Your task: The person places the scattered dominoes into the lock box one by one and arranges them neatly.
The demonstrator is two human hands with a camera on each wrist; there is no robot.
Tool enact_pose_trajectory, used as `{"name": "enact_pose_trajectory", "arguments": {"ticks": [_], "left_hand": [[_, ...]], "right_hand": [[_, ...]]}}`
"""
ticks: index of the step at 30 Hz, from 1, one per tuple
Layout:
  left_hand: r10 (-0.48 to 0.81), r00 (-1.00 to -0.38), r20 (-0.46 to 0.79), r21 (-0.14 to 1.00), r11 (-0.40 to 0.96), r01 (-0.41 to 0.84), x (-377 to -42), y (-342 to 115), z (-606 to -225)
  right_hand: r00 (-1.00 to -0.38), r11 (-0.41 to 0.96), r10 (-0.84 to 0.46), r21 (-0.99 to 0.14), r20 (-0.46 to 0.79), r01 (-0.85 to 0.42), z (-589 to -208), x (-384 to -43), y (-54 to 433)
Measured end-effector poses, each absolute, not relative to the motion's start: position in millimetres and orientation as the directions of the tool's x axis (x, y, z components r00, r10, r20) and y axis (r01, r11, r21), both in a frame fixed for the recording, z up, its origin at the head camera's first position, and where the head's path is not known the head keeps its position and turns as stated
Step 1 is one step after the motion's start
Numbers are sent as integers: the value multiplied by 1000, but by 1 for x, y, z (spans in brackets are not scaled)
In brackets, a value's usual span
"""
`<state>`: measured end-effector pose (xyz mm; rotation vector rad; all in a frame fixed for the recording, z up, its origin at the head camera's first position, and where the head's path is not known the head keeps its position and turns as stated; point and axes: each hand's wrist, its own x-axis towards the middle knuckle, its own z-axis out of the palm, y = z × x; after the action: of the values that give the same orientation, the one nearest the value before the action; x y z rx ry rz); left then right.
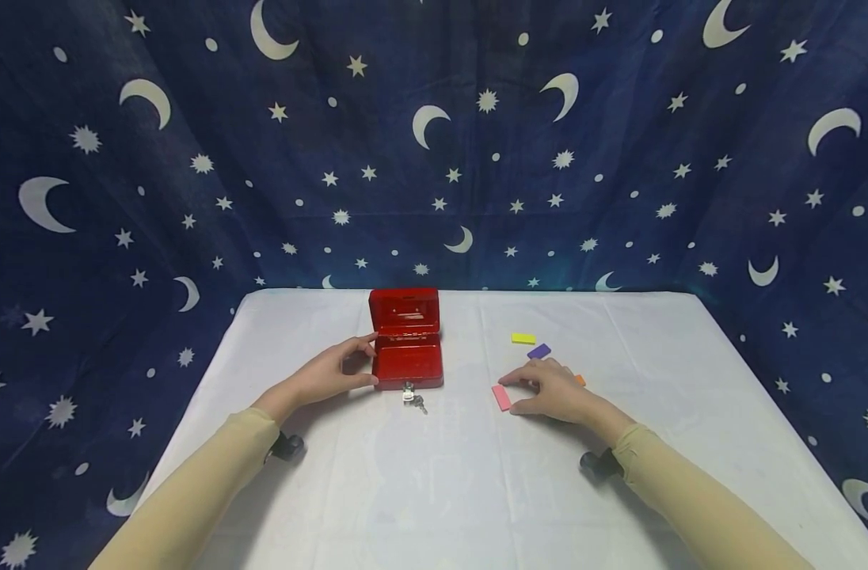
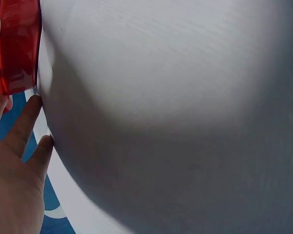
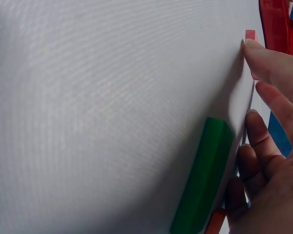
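Observation:
A red metal cash box (image 1: 408, 364) stands with its lid (image 1: 405, 309) raised and its interior facing up. My left hand (image 1: 334, 368) rests against the box's left side, fingers spread, with thumb near the front corner and index finger near the hinge. On the right, my right hand (image 1: 553, 389) has its thumb and index finger at opposite ends of a flat pink block (image 1: 501, 397), pinching it close over the cloth. Under that hand lie a green block (image 3: 202, 175) and an orange block (image 3: 215, 222); the palm hides the green one from the head view.
A yellow block (image 1: 523, 338) and a purple block (image 1: 539, 351) lie beyond the right hand. At the box's front hangs a latch (image 1: 409, 393) with small keys (image 1: 420, 404). White cloth (image 1: 405, 491) covers the table; a dark blue star-and-moon curtain (image 1: 391, 158) surrounds it.

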<state>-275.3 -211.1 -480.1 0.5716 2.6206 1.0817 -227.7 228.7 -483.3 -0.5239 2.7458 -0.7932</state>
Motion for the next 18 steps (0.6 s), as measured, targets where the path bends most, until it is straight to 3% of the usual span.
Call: {"name": "enact_pose_trajectory", "arguments": {"ticks": [18], "left_hand": [[440, -894, -80, 701, 663, 264, -276, -209, -479]], "right_hand": [[-909, 797, -403, -530, -109, -290, -484, -228, 229]]}}
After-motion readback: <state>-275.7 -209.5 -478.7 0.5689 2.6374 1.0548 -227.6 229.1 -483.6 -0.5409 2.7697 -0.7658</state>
